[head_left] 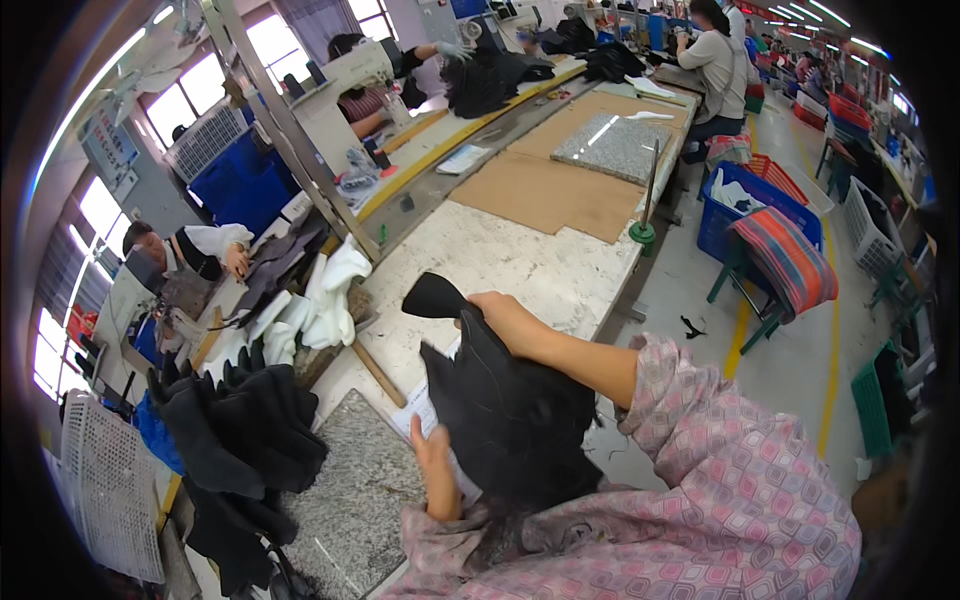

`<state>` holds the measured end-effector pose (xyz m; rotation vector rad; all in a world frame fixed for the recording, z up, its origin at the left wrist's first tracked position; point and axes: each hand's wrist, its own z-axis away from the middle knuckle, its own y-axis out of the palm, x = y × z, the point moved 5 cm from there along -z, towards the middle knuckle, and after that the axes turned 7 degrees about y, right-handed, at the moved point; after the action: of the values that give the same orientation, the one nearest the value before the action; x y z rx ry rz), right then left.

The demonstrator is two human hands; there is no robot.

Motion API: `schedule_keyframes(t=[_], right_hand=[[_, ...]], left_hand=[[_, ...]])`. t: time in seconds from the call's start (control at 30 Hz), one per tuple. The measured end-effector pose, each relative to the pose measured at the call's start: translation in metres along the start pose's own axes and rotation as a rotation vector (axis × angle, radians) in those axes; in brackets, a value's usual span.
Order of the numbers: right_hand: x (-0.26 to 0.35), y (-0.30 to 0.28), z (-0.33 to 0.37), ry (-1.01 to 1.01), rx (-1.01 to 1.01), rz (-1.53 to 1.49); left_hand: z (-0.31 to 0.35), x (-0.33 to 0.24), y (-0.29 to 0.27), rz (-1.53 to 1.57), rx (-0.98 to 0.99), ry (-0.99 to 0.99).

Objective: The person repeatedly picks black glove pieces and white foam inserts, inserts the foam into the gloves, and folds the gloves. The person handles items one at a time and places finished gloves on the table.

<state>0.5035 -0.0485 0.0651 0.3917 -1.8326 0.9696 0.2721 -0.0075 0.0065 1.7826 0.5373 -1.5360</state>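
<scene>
My right hand (pixel 508 322) is closed around a black fabric piece (pixel 436 297) whose wide, rounded end sticks out to the left of my fingers. Below it, several limp black cut pieces (pixel 515 410) with pointed corners and pale stitch lines hang against my front. Close to their left edge is my left hand (pixel 434 462), its thumb raised and apart from the forefinger; the other fingers are partly hidden. A white printed sheet (pixel 420 405) shows between that hand and the black pieces.
Black boot-shaped pieces (pixel 235 420) are piled at left, near a grey stone slab (pixel 355 500) and wooden handle (pixel 378 373). White pieces (pixel 330 300) lie beyond. Brown cardboard (pixel 545 190), another slab (pixel 608 147) and a green-based spindle (pixel 643 232) occupy the table. Co-workers sit nearby.
</scene>
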Motion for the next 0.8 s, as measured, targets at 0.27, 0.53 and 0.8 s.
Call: schedule_keyframes(t=[0.27, 0.53, 0.8], right_hand=[[0.026, -0.025, 0.025, -0.009, -0.005, -0.139], [0.033, -0.088, 0.076, 0.326, 0.039, -0.626], [-0.005, -0.024, -0.011, 0.058, -0.25, -0.053]], left_hand=[[0.09, 0.036, 0.023, 0.316, 0.082, -0.225], [0.035, -0.045, 0.013, 0.702, 0.342, -0.368], [-0.018, -0.024, 0.008, 0.561, 0.203, -0.307]])
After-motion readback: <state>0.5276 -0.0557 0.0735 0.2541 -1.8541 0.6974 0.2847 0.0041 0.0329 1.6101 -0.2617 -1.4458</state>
